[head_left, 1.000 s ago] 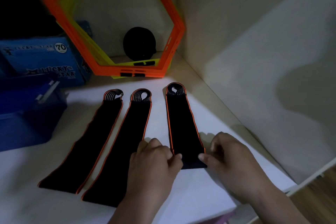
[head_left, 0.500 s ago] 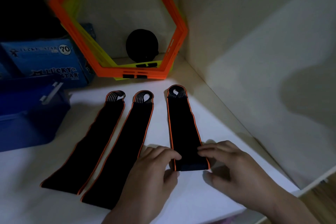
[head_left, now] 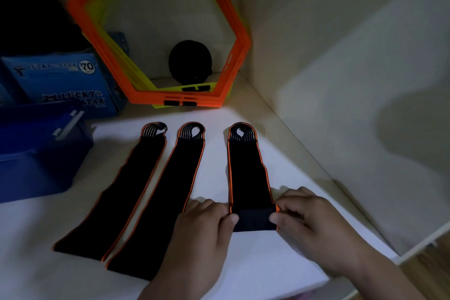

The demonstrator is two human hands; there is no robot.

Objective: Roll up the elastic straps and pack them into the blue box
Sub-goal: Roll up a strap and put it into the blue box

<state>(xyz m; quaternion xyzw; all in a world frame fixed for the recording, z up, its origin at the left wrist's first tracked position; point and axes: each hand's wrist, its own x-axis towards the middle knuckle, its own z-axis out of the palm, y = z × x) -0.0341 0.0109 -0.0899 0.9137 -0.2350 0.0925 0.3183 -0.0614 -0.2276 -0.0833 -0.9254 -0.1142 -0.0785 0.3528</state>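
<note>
Pinched by left hand (head_left: 202, 229) and right hand (head_left: 314, 226), the folded strap (head_left: 246, 178) could roll skewed under uneven pressure.

Three elastic straps (head_left: 114, 200) (head_left: 160, 197) (head_left: 246, 173), two hands (head_left: 197, 238) (head_left: 314, 229), one blue box (head_left: 36, 153), one printed carton (head_left: 56, 80), one black round object (head_left: 190, 61).

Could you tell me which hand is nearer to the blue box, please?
Left. The left hand holds the rightmost strap on the side facing the blue box; the right hand holds its opposite side.

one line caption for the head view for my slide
Left hand and right hand pinch the folded near end of the rightmost strap.
</note>
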